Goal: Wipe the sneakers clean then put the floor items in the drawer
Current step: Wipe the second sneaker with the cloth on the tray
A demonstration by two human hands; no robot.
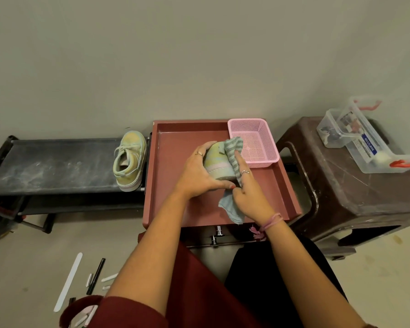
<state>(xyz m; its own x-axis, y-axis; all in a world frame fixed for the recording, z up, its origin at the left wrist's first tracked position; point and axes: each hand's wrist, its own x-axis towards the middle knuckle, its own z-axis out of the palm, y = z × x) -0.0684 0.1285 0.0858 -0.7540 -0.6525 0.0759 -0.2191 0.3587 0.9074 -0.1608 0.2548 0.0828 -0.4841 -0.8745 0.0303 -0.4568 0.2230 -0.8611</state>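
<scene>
My left hand [199, 172] grips a pale yellow-green sneaker [214, 159] above the red cabinet top [175, 162]. My right hand [247, 188] presses a grey-blue striped cloth [233, 147] against the sneaker's side; the cloth's loose end hangs below my wrist. The second sneaker [129, 159] rests on the right end of a black shoe rack [57, 166]. On the floor at the lower left lie a long white strip [68, 281], a black stick [96, 275] and several small white pieces [109, 278]. Two drawer knobs [217, 234] show under the cabinet top.
A pink mesh basket [252, 142] sits on the cabinet's far right corner. To the right stands a brown plastic stool [346, 185] carrying clear storage boxes [365, 140] with red latches. A dark red bag [81, 311] lies at the bottom left.
</scene>
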